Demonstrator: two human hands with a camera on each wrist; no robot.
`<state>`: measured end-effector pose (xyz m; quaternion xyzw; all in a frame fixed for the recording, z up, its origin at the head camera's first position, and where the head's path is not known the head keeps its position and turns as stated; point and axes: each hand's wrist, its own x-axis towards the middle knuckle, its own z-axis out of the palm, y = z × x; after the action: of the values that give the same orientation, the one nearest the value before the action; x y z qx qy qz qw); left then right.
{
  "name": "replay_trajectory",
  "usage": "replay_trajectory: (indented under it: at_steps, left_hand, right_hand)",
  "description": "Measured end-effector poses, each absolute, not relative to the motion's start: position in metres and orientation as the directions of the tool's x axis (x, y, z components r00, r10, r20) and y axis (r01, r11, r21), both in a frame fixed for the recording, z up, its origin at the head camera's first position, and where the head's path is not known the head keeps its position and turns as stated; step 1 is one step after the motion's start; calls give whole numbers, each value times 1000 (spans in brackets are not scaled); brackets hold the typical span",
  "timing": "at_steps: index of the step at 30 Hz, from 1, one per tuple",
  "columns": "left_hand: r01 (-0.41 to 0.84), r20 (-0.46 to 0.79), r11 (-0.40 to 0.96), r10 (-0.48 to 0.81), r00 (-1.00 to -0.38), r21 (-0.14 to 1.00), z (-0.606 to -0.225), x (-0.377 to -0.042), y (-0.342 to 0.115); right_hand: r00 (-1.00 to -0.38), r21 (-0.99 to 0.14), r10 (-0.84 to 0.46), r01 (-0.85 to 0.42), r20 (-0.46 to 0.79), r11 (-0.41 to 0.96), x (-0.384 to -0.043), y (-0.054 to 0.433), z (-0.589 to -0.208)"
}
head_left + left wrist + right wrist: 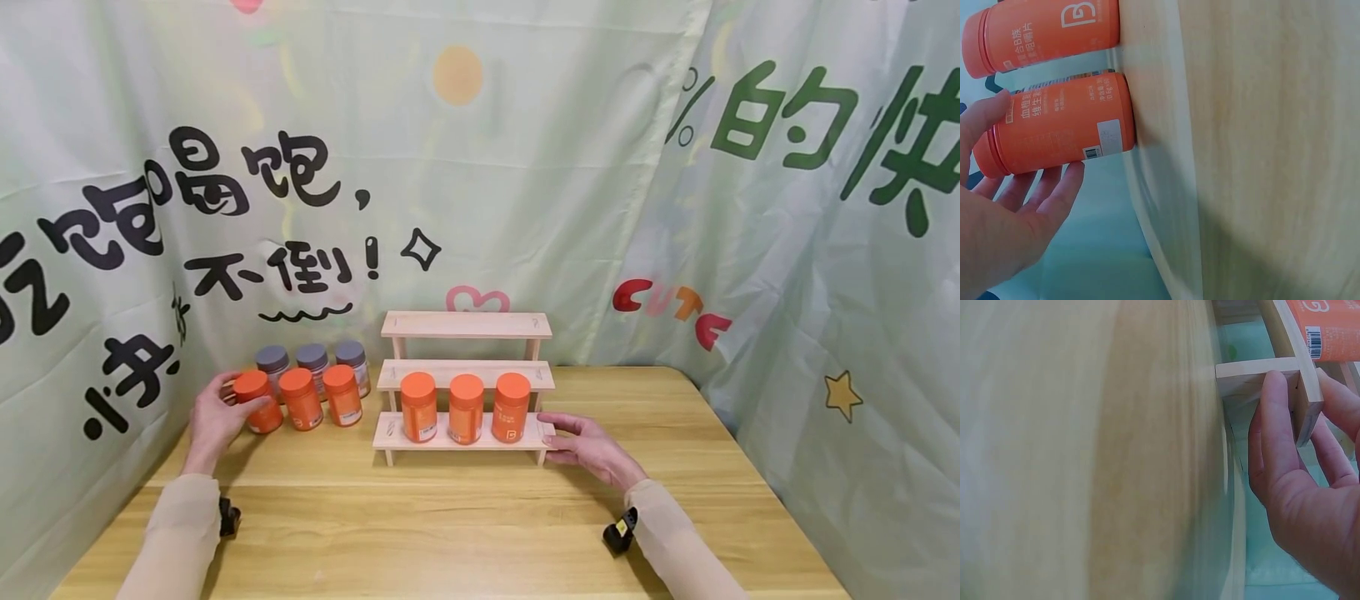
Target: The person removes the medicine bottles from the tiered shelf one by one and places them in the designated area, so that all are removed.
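My left hand (215, 422) is around the leftmost orange jar (258, 402), thumb on one side and fingers on the other. In the left wrist view, that orange jar (1066, 122) stands upright on the table, its printed label and small white sticker showing. Two more orange jars stand in line to its right, the nearer one (302, 400) close beside it. At the other side, my right hand (592, 450) holds the right end of the lowest step of a three-step wooden display stand (465, 323). The right wrist view has its fingers and thumb about the board's end (1310, 406) and leg.
Three orange jars, the middle one (466, 408) included, stand on the stand's lowest step. Behind the left row are three grey-lidded jars, one (351, 367) at the right. The wooden table (420, 525) reaches back to a printed cloth (525, 167) hanging behind and along both sides.
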<state>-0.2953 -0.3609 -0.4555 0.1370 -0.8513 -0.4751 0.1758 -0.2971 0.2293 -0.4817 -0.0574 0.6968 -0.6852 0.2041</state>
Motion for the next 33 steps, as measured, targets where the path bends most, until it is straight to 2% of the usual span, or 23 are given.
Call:
replay_trajectory:
  at_steps: [33]
  left_hand:
    - [-43, 168, 520, -352, -921, 853, -453, -294, -367]
  right_hand:
    - [-905, -979, -376, 199, -199, 40, -296, 230, -481]
